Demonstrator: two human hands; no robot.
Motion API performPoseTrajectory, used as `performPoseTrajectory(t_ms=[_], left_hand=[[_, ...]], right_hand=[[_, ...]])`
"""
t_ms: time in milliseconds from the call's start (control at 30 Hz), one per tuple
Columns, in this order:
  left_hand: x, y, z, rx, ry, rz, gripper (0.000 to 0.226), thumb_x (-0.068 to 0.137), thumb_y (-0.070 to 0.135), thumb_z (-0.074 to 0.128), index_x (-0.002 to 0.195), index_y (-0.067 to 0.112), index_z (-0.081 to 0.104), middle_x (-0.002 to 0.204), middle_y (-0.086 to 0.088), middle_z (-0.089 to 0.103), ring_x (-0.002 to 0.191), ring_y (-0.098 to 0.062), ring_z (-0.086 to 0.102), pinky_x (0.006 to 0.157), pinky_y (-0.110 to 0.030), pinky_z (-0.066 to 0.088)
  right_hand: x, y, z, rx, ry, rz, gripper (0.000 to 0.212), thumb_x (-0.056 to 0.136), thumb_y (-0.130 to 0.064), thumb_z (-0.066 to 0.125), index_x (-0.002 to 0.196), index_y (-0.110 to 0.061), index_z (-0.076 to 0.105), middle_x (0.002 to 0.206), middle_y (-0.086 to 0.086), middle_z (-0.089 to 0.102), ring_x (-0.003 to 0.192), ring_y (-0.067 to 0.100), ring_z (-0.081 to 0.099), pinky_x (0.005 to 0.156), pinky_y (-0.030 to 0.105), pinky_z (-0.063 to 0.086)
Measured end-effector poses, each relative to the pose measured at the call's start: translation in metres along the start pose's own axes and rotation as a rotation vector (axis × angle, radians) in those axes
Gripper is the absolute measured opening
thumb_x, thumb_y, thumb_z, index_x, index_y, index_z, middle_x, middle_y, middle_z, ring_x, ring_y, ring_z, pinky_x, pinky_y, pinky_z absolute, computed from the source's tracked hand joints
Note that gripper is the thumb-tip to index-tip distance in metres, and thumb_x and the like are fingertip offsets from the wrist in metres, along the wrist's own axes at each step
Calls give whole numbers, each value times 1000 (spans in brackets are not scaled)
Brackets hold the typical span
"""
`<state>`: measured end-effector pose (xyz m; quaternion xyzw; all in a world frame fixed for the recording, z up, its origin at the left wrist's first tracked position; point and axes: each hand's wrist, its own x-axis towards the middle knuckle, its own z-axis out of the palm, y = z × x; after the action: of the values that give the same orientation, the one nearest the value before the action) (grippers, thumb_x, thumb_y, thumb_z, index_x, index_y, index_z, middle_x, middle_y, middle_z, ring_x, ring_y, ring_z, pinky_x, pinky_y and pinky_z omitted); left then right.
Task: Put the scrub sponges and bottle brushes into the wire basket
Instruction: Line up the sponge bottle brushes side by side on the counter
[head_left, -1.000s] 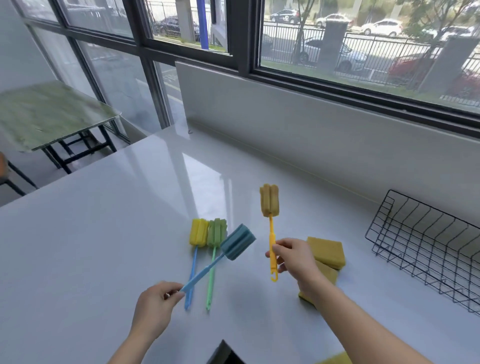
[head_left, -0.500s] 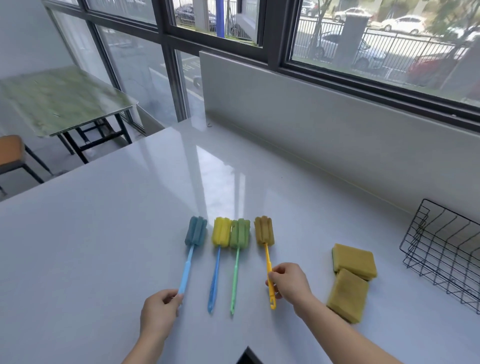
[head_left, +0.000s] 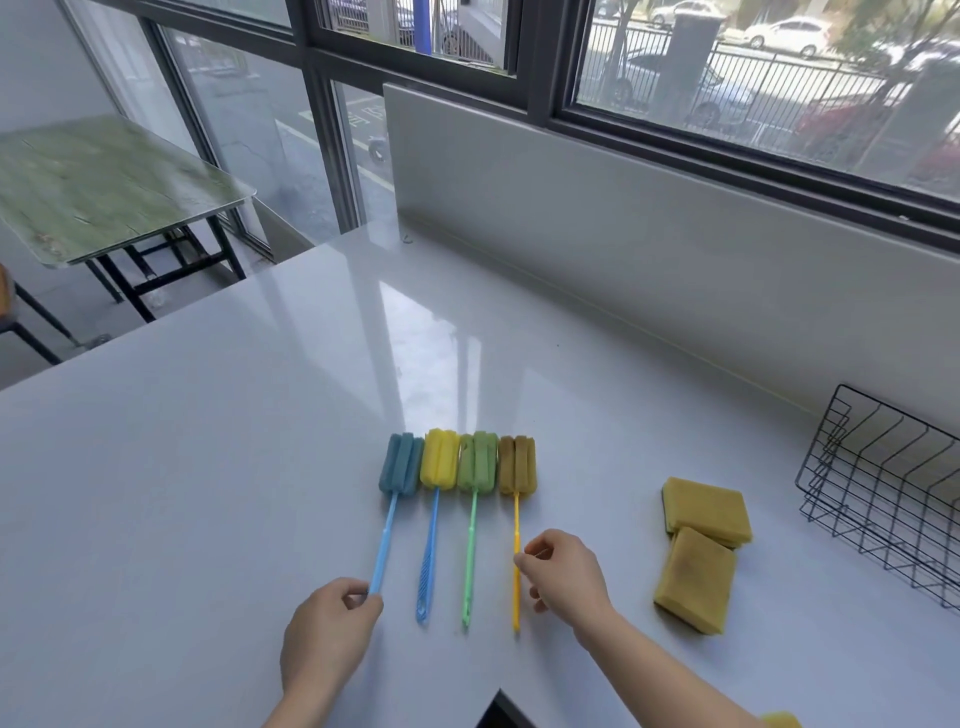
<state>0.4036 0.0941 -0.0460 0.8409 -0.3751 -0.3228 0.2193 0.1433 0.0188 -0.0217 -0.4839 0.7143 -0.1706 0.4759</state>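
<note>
Bottle brushes (head_left: 471, 519) lengthwise, heads windowward

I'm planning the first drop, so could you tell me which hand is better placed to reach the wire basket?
Probably the right hand: it pinches the yellow-handled brush and the wire basket sits on its side.
</note>
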Motion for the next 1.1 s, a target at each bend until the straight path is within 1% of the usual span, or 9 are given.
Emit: performPoseTrajectory(t_ms=[167,267,367,467,567,800,867,1000,1100], left_hand=[[-7,10,-1,79,83,63,26,82,32,61,108,32,62,91,10,58,82,-11,59,70,-30,42],[-12,18,2,113,116,136,28,85,29,60,113,31,63,96,10,54,83,-13,58,68,-30,43],[-16,30,9,150,105,242,30,86,28,59,115,31,63,99,10,54,87,-14,58,66,-30,46],[-20,47,19,196,69,333,31,87,28,58,117,32,61,102,11,54,95,-14,57,69,-32,49],[-24,64,30,218,31,393,32,87,29,56,119,31,60,107,8,55,100,-14,57,73,-35,51],[-34,90,54,282,-3,505,35,88,31,56,122,29,61,115,7,58,112,-15,54,78,-33,48],[-39,96,61,320,-13,535,35,88,32,55,123,30,60,117,8,58,112,-14,54,78,-33,48],[-52,113,80,353,-48,614,35,89,33,55,123,31,60,115,7,58,112,-16,54,80,-34,47],[-67,127,99,347,-99,688,33,88,32,56,120,30,62,113,6,58,109,-17,54,77,-33,46]], right_hand=[[-1,3,-7,-15,3,-13,9,86,-25,63,89,-18,67,87,2,70,66,22,68,64,38,62],[-3,6,-13,-20,5,-33,9,87,-26,64,92,-19,67,90,3,72,80,28,72,76,44,63],[-5,10,-21,-52,22,-61,13,87,-26,64,98,-19,68,96,3,72,92,25,70,85,45,60],[-8,13,-33,-85,51,-73,18,87,-27,63,102,-19,69,97,0,71,92,22,69,85,41,59],[-13,18,-45,-123,86,-94,19,88,-30,62,104,-22,69,96,-5,69,90,16,66,79,33,56],[-28,37,-74,-193,156,-148,23,90,-32,61,110,-23,68,91,-15,66,84,6,60,67,20,45],[-34,43,-84,-215,177,-164,23,91,-32,60,111,-24,68,93,-14,67,81,5,58,66,21,44],[-51,58,-109,-286,225,-186,24,92,-36,58,113,-28,66,102,-14,66,88,8,61,77,27,51],[-71,75,-133,-295,293,-168,24,91,-37,58,112,-30,66,99,-14,66,90,11,63,81,31,53]])
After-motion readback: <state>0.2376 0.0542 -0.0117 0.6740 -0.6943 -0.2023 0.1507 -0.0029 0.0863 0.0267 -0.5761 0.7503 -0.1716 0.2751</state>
